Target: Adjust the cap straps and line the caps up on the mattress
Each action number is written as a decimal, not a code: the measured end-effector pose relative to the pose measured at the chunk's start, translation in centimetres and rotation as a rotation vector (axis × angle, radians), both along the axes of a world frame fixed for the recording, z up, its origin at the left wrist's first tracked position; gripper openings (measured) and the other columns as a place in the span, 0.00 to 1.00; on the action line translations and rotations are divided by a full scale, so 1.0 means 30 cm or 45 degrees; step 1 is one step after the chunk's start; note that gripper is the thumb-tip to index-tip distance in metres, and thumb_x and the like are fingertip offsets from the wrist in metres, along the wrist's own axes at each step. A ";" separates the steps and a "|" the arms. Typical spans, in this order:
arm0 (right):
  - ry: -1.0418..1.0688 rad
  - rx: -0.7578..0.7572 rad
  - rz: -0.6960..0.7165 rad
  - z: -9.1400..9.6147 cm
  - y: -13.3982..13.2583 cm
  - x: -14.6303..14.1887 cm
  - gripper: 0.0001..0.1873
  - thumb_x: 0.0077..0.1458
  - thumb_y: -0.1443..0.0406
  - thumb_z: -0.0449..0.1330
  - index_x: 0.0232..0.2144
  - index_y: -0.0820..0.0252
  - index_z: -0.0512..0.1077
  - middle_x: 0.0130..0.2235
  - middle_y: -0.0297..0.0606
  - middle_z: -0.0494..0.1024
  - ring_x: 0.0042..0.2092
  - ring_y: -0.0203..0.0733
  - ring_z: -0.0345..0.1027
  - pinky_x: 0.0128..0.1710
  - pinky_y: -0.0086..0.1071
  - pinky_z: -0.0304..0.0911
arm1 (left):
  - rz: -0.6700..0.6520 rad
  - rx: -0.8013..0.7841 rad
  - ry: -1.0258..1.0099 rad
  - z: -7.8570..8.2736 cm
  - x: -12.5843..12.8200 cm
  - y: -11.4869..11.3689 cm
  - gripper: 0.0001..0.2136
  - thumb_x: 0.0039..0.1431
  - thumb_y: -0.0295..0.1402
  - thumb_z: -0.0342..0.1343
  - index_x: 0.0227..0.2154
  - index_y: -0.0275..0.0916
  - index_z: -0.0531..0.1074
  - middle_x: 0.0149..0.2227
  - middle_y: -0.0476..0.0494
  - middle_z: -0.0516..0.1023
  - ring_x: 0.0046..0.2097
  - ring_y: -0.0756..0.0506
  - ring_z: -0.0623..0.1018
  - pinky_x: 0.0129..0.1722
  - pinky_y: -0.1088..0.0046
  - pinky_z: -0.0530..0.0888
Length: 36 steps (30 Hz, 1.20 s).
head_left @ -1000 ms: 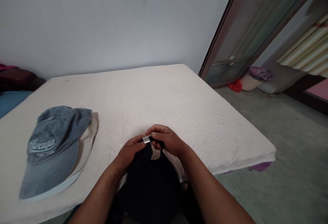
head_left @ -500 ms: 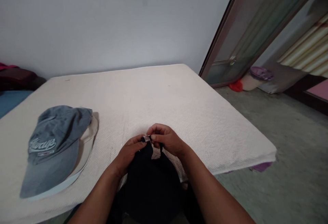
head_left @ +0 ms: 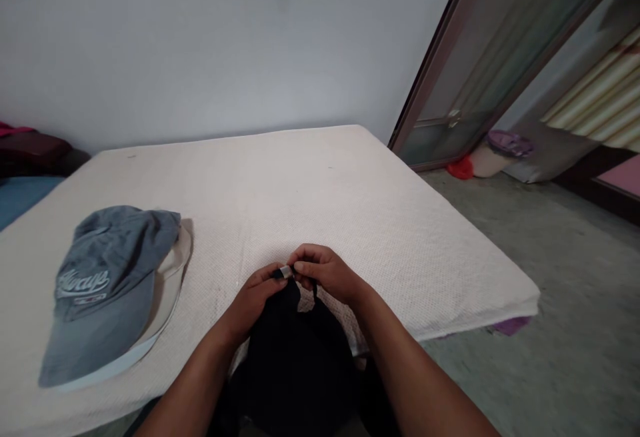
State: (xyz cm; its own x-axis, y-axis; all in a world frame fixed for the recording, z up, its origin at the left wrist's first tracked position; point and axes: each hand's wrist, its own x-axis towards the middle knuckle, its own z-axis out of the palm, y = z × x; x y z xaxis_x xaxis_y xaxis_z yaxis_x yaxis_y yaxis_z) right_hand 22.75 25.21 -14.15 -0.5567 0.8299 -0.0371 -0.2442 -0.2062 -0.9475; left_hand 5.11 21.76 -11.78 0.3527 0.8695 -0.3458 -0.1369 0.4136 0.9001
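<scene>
A black cap [head_left: 300,357] rests low in front of me, its strap opening facing away. My left hand [head_left: 257,294] pinches the strap beside a small silver metal buckle [head_left: 286,272]. On the buckle's other side, my right hand [head_left: 325,274] grips the strap's end between thumb and fingers. Between the hands the strap arches over a gap at the back of the cap. To the left lies a grey-blue cap [head_left: 107,277] with white lettering, stacked on a cream cap [head_left: 175,264].
The caps lie on a bed with a pale textured cover [head_left: 310,190]. A white wall [head_left: 210,50] stands behind it. At the right are a glass sliding door [head_left: 460,70], a bin with a purple liner [head_left: 505,150] and a red bag [head_left: 460,168] on the floor.
The silver buckle has tilted slightly between my fingers, and both hands have shifted very little. The stacked caps have not moved.
</scene>
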 end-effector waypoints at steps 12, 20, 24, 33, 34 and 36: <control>0.065 -0.050 -0.011 0.008 -0.004 -0.001 0.15 0.60 0.59 0.52 0.35 0.65 0.73 0.28 0.36 0.72 0.26 0.32 0.65 0.28 0.28 0.59 | 0.063 -0.068 -0.185 -0.008 -0.016 -0.001 0.09 0.53 0.29 0.56 0.37 0.35 0.75 0.29 0.46 0.78 0.28 0.49 0.73 0.30 0.75 0.68; 0.135 -0.080 -0.018 -0.002 -0.006 0.003 0.05 0.52 0.68 0.60 0.34 0.63 0.72 0.26 0.32 0.72 0.23 0.28 0.62 0.24 0.25 0.55 | 0.081 -0.150 -0.188 -0.007 -0.011 0.002 0.10 0.51 0.30 0.59 0.37 0.34 0.76 0.28 0.44 0.78 0.28 0.49 0.74 0.31 0.74 0.69; 0.112 -0.048 -0.023 0.008 -0.008 0.005 0.06 0.51 0.68 0.61 0.34 0.62 0.72 0.25 0.31 0.72 0.23 0.27 0.61 0.22 0.24 0.54 | 0.003 -0.105 -0.078 -0.001 -0.004 0.003 0.08 0.50 0.30 0.60 0.35 0.35 0.76 0.28 0.47 0.78 0.26 0.51 0.73 0.28 0.78 0.68; 0.065 -0.013 -0.016 0.008 -0.006 0.005 0.05 0.50 0.67 0.61 0.32 0.63 0.72 0.24 0.30 0.70 0.22 0.28 0.59 0.20 0.24 0.52 | 0.009 -0.111 0.022 -0.003 -0.001 -0.005 0.07 0.49 0.31 0.61 0.33 0.37 0.76 0.26 0.50 0.77 0.24 0.53 0.70 0.25 0.80 0.65; 0.075 -0.021 -0.011 0.007 -0.007 0.004 0.05 0.51 0.67 0.61 0.32 0.63 0.72 0.25 0.31 0.70 0.22 0.28 0.59 0.20 0.24 0.52 | 0.023 -0.126 0.019 -0.003 -0.001 -0.005 0.07 0.49 0.31 0.61 0.33 0.37 0.76 0.26 0.50 0.77 0.25 0.53 0.71 0.26 0.79 0.65; 0.094 -0.042 -0.004 0.008 -0.008 0.002 0.06 0.51 0.65 0.62 0.32 0.63 0.72 0.25 0.31 0.70 0.22 0.28 0.59 0.21 0.24 0.52 | 0.060 -0.131 0.012 -0.002 -0.003 -0.005 0.08 0.50 0.33 0.60 0.34 0.37 0.77 0.27 0.48 0.78 0.27 0.51 0.73 0.29 0.76 0.67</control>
